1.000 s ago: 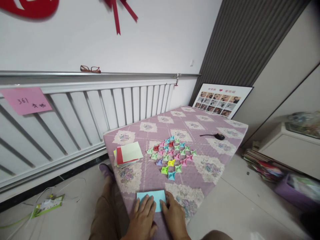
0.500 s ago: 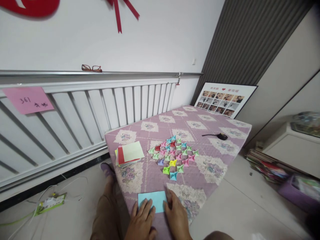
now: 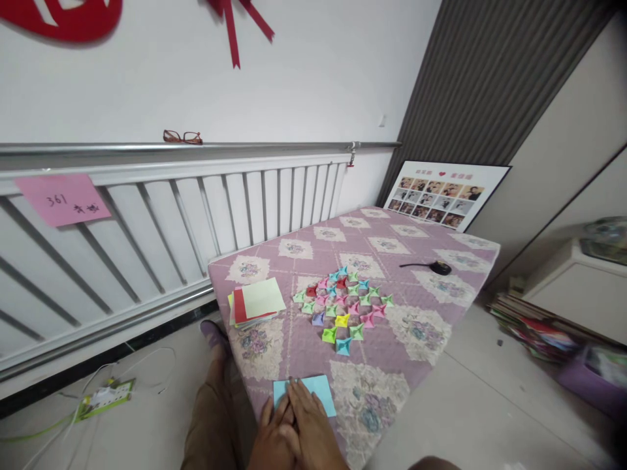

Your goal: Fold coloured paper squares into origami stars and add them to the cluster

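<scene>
A light blue sheet of paper (image 3: 321, 390) lies on the near end of the table, its middle covered by my hands. My left hand (image 3: 275, 434) rests on its left part, fingers stretched forward and partly hidden. Beside it, and partly over it, my right hand (image 3: 314, 424) lies flat with fingers extended on the paper. Both hands are open and pressed down, with nothing gripped. Beyond them, several small folded paper shapes (image 3: 342, 320) in many colours stand in a diamond layout. A stack of coloured paper (image 3: 264, 299) sits to the left, pale green and red on top.
A floral purple tablecloth (image 3: 313, 352) covers the table. A black object with a strap (image 3: 439, 267) lies at the right. A white radiator (image 3: 186, 222) runs along the left wall, with glasses (image 3: 182, 137) above. A photo board (image 3: 448, 194) leans at the far end.
My right hand has moved left from the paper's right edge onto its middle, against my left hand. The view has shifted slightly.
</scene>
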Demonstrator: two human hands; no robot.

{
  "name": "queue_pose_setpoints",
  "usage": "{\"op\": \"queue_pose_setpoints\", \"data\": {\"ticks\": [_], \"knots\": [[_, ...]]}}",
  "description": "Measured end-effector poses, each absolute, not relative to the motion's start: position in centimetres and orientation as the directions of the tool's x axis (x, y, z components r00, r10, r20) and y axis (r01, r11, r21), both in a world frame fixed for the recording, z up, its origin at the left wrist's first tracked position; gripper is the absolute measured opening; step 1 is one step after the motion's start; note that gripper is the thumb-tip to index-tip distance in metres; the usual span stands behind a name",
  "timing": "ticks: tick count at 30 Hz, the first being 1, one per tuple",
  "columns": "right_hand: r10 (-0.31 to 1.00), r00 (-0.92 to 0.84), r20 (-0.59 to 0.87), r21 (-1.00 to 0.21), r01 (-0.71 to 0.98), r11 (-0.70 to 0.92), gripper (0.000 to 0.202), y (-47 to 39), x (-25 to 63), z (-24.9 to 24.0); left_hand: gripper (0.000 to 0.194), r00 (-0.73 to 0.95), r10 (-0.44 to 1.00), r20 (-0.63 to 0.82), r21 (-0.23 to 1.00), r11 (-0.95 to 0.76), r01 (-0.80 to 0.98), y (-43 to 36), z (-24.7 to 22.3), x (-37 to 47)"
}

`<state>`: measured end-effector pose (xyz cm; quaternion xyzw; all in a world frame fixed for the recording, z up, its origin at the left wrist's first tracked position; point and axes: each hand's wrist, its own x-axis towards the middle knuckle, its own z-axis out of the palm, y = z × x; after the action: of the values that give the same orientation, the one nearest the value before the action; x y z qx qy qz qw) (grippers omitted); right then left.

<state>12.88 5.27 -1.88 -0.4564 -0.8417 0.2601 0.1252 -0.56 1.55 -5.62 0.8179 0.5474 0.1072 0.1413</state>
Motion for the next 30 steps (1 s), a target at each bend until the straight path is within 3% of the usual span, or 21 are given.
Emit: {"op": "queue_pose_setpoints", "data": {"ticks": [7, 12, 17, 22, 25, 28, 30], "knots": [[0.824, -0.561, -0.078, -0.465, 0.752, 0.467, 0.076, 6.0, 15.9, -1.6, 0.073, 0.378, 0.926, 0.026, 0.353, -0.362, 0.863, 1.1, -5.7, -1.8], [0.840, -0.535, -0.092, -0.390, 0.795, 0.464, 0.082, 5.8, 17.3, -1.5, 0.080, 0.307, 0.945, -0.114, 0.373, -0.246, 0.895, 1.1, -4.0, -3.2], [0.888, -0.451, -0.087, -0.331, 0.854, 0.401, 0.075, 6.0, 19.0, -1.4, 0.077, 0.191, 0.951, -0.244, 0.350, -0.098, 0.932, 1.4, -1.6, -3.6], [0.964, -0.265, -0.005, -0.260, 0.932, 0.255, 0.062, 6.5, 20.3, -1.6, 0.075, 0.155, 0.955, -0.253, 0.353, -0.058, 0.934, 1.4, -2.3, -3.4], [0.978, -0.155, 0.142, -0.240, 0.953, 0.186, 0.051, 6.2, 19.8, -1.4, 0.073, 0.137, 0.962, -0.237, 0.358, -0.045, 0.933, 1.4, -3.1, -3.5], [0.925, -0.258, 0.280, -0.276, 0.901, 0.335, 0.043, 5.4, 18.1, -1.3, 0.068, 0.133, 0.970, -0.204, 0.366, -0.050, 0.929, 1.6, -3.0, -3.6], [0.880, -0.372, 0.296, -0.344, 0.817, 0.462, 0.037, 4.7, 16.8, -1.4, 0.063, 0.124, 0.974, -0.191, 0.374, -0.045, 0.927, 1.7, -2.6, -3.7]]}}
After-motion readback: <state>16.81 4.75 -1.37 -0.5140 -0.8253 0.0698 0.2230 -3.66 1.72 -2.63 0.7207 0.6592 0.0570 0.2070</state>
